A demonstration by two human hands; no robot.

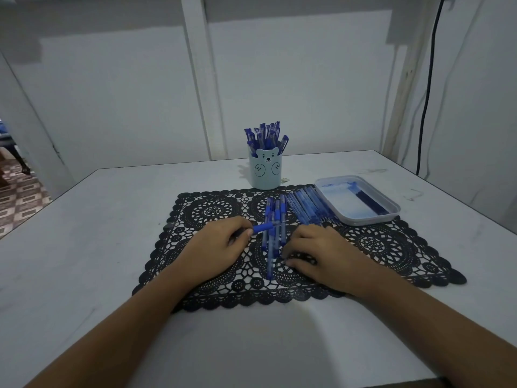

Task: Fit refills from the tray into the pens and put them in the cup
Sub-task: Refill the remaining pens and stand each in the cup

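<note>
Left hand [221,245] with a blue pen cap [263,228], right hand [316,256] beside loose pens [270,254] on a black lace mat [391,247].

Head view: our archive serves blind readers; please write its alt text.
A person's left hand grips a blue pen over a black lace mat, the right hand resting beside a pile of loose pens. Behind stand a bear-faced cup full of pens and a tray holding a few refills.

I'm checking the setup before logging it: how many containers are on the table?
2. The bear-faced cup, full of pens, stands at the mat's far edge; the tray sits right of it, on the mat's far right corner. None looks hidden.
</note>
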